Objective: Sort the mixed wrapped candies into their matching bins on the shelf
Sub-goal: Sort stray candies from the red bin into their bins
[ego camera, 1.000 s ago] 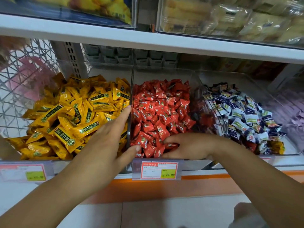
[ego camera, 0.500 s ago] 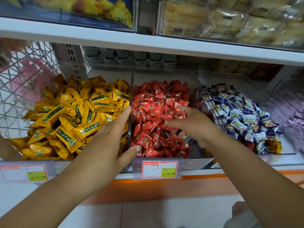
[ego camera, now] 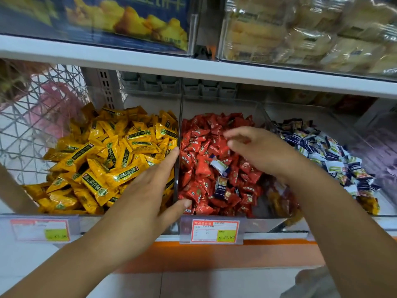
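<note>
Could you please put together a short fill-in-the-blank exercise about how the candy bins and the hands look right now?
1. The left hand rests on the clear divider between the yellow candies and the ____ candies.
2. Two blue-and-white candies lie astray in the ____ bin.
3. The right hand hovers with fingers ____ above the red candies.
4. The price tag under the middle bin has a ____ border.

Missing words: red; middle; spread; red

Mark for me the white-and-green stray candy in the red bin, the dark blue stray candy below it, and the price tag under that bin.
white-and-green candy (ego camera: 219, 165), head view, wrapper middle
dark blue candy (ego camera: 221, 187), head view, wrapper front
price tag (ego camera: 214, 231), head view, label centre
</note>
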